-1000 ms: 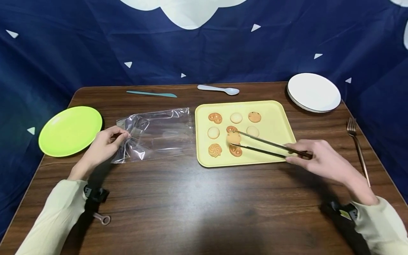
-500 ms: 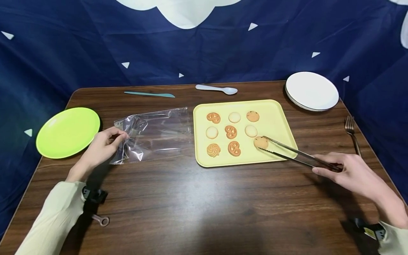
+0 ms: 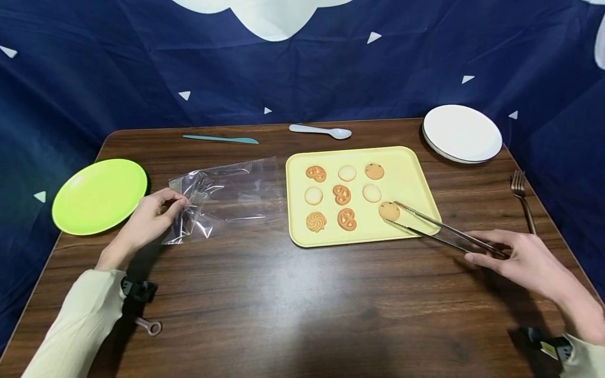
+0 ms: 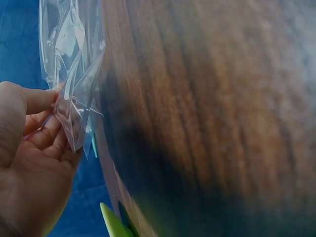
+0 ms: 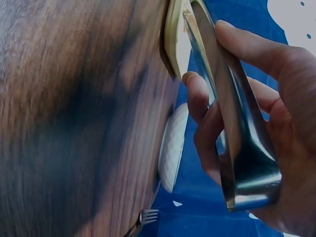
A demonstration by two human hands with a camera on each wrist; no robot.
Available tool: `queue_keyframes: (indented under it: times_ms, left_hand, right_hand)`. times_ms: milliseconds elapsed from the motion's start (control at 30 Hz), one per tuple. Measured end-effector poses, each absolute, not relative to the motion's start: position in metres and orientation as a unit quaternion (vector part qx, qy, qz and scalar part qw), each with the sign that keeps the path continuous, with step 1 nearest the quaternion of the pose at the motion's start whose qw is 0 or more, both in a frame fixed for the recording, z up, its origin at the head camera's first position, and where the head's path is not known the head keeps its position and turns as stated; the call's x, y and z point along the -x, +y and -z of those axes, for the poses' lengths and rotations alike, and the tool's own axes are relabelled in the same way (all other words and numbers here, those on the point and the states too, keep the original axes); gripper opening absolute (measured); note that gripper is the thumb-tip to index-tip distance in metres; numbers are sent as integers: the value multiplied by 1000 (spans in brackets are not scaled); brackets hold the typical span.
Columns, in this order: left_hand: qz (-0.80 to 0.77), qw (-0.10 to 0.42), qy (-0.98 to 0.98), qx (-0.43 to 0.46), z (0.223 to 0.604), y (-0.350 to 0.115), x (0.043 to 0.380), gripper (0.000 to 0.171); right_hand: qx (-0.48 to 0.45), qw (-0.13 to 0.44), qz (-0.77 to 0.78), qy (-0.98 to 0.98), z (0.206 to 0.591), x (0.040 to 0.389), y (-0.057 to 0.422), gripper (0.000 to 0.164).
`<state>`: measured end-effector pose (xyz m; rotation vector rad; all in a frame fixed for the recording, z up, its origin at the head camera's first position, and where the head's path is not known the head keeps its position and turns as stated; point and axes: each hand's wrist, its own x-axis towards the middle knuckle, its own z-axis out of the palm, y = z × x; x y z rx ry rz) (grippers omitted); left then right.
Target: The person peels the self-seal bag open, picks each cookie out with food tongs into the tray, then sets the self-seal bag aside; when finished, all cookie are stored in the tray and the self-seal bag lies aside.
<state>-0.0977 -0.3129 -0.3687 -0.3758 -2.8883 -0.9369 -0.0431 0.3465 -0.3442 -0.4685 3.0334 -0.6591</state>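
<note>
My left hand (image 3: 151, 218) pinches the gathered end of a clear plastic bag (image 3: 246, 191) between thumb and fingers; the bag lies across the table, its far end beside the tray. In the right wrist view, my right hand (image 5: 276, 94) holds metal tongs (image 5: 242, 123) by their arms. The tips of the tongs stand on either side of a round speckled cookie (image 3: 389, 211) at the front right of the yellow tray (image 3: 420, 184). Several other cookies lie in rows to its left and behind it, among them a pretzel-shaped cookie (image 3: 347, 219) and a swirl cookie (image 3: 316, 222).
A green plate (image 3: 101, 197) is left of my left hand. Along the back lie a teal knife (image 3: 222, 139) and a white spoon (image 3: 321, 131). White dishes (image 3: 462, 134) and a fork (image 3: 522, 197) are at the right. A utensil's ring-ended handle (image 3: 150, 326) shows by my left sleeve.
My right hand has drawn back to the right with the tongs, and the speckled cookie has gone from above the tray's middle to its front right. My left hand stays on the bag.
</note>
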Motion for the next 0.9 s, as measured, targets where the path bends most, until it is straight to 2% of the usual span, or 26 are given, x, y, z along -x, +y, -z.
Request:
queue_keyframes:
  times_ms: [133, 300, 600, 900]
  left_hand:
    - [300, 39, -945, 125, 369, -313, 97, 16]
    - [295, 20, -947, 127, 368, -311, 97, 19]
    - [288, 26, -945, 152, 370, -308, 98, 18]
    - [273, 29, -946, 171, 373, -304, 98, 16]
  right_hand:
    - [110, 26, 238, 965, 339, 39, 350, 38]
    - [71, 22, 280, 957, 336, 41, 353, 39]
    - [-23, 0, 222, 975, 343, 50, 347, 56]
    - [-21, 13, 206, 978, 354, 59, 342, 54]
